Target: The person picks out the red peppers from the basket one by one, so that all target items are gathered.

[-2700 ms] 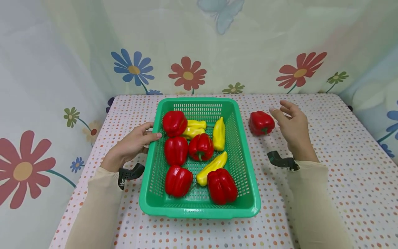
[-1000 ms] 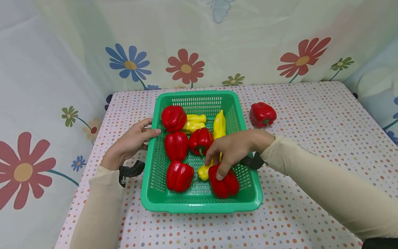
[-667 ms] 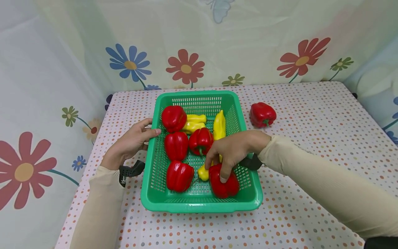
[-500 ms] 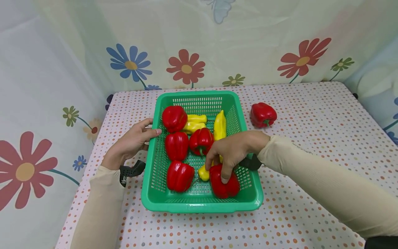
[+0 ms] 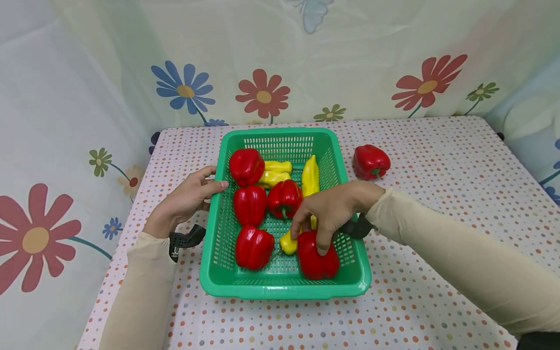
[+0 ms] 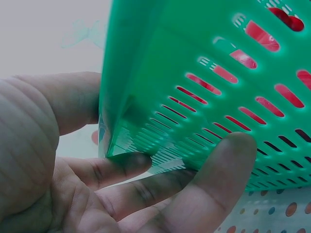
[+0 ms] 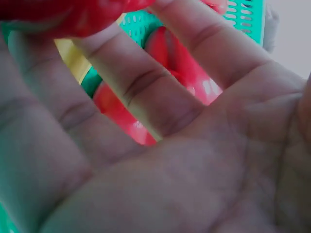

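While your left hand (image 5: 185,197) steadies the green plastic basket (image 5: 285,291) at frame centre, its thumb lies over the left rim and its fingers spread against the outer wall, gripping it lightly. Your left forearm slants up from the bottom left. Your right forearm crosses from the lower right corner up toward the centre, and the right hand (image 5: 330,209) arches downward at the wrist, palm down, half closed, with curled fingers and thumb holding a red bell pepper (image 5: 318,265) in the basket's lower right. Just beside its fingers lies a yellow pepper (image 5: 288,244), partly covered by your hand. Another red bell pepper sits on the dotted tablecloth (image 5: 437,170), right of the basket, beyond your right wrist.
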A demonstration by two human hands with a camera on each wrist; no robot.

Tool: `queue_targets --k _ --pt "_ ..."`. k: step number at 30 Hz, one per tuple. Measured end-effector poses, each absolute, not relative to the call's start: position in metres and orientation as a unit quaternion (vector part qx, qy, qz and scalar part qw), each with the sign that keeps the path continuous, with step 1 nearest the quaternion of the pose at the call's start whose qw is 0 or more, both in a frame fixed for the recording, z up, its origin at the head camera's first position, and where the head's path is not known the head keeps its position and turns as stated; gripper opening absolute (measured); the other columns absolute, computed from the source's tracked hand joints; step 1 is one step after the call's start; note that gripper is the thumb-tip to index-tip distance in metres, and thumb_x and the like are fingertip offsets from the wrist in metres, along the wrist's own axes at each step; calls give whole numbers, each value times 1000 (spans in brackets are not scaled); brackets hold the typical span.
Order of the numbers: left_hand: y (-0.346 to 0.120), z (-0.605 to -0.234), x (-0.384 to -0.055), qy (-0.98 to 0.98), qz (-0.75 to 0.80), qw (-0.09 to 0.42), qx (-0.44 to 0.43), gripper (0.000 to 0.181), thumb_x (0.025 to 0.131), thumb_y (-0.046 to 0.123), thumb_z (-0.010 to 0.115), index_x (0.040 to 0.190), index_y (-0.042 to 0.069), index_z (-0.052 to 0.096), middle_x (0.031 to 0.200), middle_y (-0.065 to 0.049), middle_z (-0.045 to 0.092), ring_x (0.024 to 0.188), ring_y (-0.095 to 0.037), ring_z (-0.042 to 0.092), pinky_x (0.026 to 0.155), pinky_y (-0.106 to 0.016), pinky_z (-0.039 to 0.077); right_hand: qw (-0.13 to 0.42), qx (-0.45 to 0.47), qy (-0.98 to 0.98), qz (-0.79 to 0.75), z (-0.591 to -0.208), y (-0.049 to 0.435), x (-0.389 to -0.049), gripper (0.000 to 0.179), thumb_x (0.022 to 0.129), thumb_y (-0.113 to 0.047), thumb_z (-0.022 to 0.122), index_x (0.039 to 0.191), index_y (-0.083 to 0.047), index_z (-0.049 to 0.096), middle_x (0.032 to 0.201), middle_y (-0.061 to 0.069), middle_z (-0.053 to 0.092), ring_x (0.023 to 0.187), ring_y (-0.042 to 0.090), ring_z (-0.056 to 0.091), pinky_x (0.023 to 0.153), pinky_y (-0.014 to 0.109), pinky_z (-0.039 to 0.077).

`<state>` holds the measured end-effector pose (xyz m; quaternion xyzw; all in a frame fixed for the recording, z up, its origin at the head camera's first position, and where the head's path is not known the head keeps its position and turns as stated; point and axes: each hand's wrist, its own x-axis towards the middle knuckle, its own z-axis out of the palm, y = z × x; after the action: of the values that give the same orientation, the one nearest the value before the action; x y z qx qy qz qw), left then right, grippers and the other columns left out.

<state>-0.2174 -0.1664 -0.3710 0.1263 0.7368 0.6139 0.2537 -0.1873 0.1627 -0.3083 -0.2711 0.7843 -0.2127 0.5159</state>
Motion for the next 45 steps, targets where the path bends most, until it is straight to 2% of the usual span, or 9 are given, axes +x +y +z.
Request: queue_targets --k 9,17,24,31,45 --pt "-167 -370 -218 739 612 251 128 49 109 18 53 153 3 37 117 -23 68 89 -29 77 76 -52 65 558 -252 735 -291 -307 171 -189 46 80 -8 81 124 -16 72 118 7 68 110 30 65 87 41 64" --pt "-166 -370 -216 737 613 255 122 50 109 19 54 152 2 37 114 -21 70 87 -28 77 77 -51 65 572 -228 723 -312 -307 172 -188 42 84 -11 83 123 -13 70 118 9 69 111 28 65 87 41 64" --pt "-166 -369 -216 739 611 253 124 51 109 19 54 153 2 36 115 -22 70 88 -28 77 77 -51 65 551 -255 727 -320 -302 177 -188 49 85 -12 82 131 -7 66 121 9 68 112 28 65 90 41 64" --pt "-166 -370 -216 740 611 251 128 52 109 19 54 154 2 36 118 -25 68 89 -29 77 77 -52 65 518 -248 741 -348 -297 187 -187 56 82 -12 86 133 -7 64 125 9 68 116 32 65 89 44 64" --pt "-166 -371 -216 737 612 252 138 51 109 19 54 154 2 36 119 -25 67 90 -30 77 77 -53 65 468 -239 743 -414 -289 207 -184 54 84 -11 82 134 -7 63 131 14 65 118 36 64 90 49 63"
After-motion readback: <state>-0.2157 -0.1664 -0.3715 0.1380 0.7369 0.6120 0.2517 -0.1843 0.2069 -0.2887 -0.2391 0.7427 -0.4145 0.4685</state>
